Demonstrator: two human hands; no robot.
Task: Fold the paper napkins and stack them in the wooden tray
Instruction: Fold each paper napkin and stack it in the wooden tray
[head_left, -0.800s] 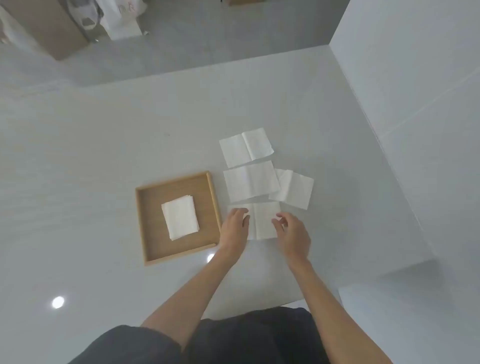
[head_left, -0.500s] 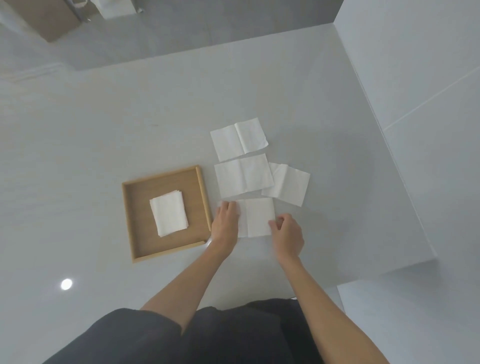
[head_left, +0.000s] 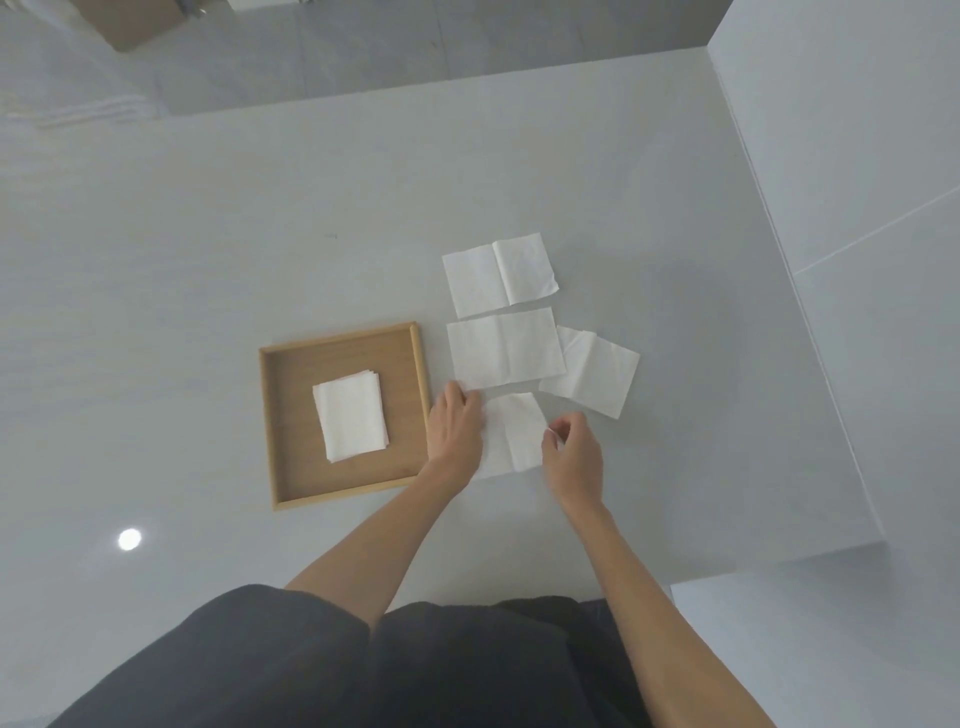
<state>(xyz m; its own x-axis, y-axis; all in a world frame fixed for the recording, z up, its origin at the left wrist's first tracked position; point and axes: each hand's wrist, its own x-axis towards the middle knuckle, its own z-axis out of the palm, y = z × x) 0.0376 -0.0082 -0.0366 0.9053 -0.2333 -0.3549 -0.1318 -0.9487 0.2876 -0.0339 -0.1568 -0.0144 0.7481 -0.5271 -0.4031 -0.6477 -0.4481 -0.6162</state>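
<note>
A white paper napkin (head_left: 511, 434) lies flat on the white table between my hands. My left hand (head_left: 454, 428) rests flat on its left edge, pressing it down. My right hand (head_left: 571, 452) pinches the napkin's right edge with curled fingers. Three more unfolded napkins lie beyond: one (head_left: 501, 275) farthest, one (head_left: 504, 347) just past my hands, one (head_left: 595, 371) to the right. The square wooden tray (head_left: 421, 364) sits to the left and holds a small stack of folded napkins (head_left: 350, 415).
The white table (head_left: 208, 234) ends at a wall (head_left: 857, 156) on the right, with a step down near its front right corner. A brown box (head_left: 130, 26) stands on the floor beyond the table's far edge. My dark clothing fills the bottom of the view.
My left hand has slid further onto the napkin's left edge. My right hand has closed its fingers on the right edge and lifted it slightly.
</note>
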